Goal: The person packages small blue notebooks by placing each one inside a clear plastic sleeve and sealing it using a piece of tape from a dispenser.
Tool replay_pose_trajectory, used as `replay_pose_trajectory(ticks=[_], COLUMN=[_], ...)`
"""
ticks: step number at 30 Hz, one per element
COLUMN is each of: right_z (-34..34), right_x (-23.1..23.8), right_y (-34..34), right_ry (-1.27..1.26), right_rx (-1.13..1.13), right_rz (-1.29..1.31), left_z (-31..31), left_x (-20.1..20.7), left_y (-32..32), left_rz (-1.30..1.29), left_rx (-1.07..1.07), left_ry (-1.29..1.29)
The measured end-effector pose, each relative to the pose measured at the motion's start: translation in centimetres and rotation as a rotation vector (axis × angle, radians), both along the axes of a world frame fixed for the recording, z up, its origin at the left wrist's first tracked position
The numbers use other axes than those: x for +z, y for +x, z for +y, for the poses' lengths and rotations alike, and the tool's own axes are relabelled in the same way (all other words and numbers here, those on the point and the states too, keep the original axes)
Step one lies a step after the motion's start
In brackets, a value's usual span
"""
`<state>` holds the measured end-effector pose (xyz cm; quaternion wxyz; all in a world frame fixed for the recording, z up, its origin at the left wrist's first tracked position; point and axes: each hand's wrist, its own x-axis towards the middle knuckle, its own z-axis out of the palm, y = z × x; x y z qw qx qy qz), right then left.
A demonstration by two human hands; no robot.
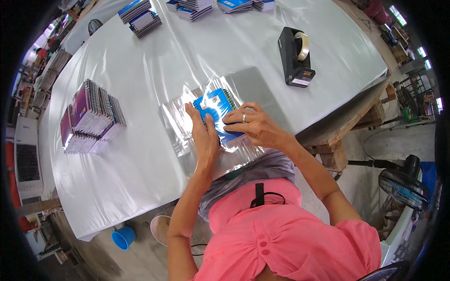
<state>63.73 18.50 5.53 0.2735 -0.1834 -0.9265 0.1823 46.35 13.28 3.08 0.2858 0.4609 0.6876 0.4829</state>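
A blue spiral-bound notebook point(212, 104) lies at the table's near side on a stack of clear plastic sheets point(260, 86). A second coil of wire shows along its right edge, so there may be more than one. My left hand point(204, 136) rests along the notebook's left edge, fingers stretched out and thumb apart. From the right, my right hand point(258, 125), with a ring on one finger, has its bent fingers closed on the notebook's right part. Its thumb is hidden. Glare whitens part of the blue cover and the plastic around it.
A black tape dispenser point(295, 58) stands to the right. Purple notebook stacks point(91, 112) sit at the left, and blue notebook stacks point(190, 8) along the far side. Below the white-covered table point(126, 187) are a blue bucket point(123, 238) and, right, a fan point(404, 185).
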Motion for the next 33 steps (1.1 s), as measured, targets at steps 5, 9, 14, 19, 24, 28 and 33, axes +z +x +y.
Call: replay_pose_trajectory(ticks=[5,9,14,19,24,28,33], right_z=[-0.5,-1.0,-1.2,-1.4,-1.7,-1.9,-1.9], right_x=[0.5,1.1,1.1,1.5,1.5,2.1,1.9], right_y=[-0.2,-0.7,-0.7,-1.0,-0.8,-1.1,-2.1], right_ry=[-0.106,0.044,0.057,0.100,0.125,0.037,-0.123], right_rx=[-0.056,-0.030,-0.036,-0.049,-0.075,-0.042,-0.003], right_rz=[0.049,-0.095,-0.111,-0.183,-0.167,-0.147,-0.082], left_z=[-0.5,-2.3,-6.4,-6.5,-7.4,-11.4,-12.9], left_x=[1.8,-0.3,-1.3,-2.6,0.1,1.9,3.3], left_y=[-2.4,-4.7,-6.9,-5.7,-3.8,-2.1,0.2], left_rz=[-0.584,0.165,1.086,1.121,0.104,-0.467,-0.508], left_rx=[-0.168,0.016,-0.233,-0.192,0.048,0.242,0.202], left_ry=[-0.146,0.115,-0.205,-0.070,0.199,-0.048,0.063])
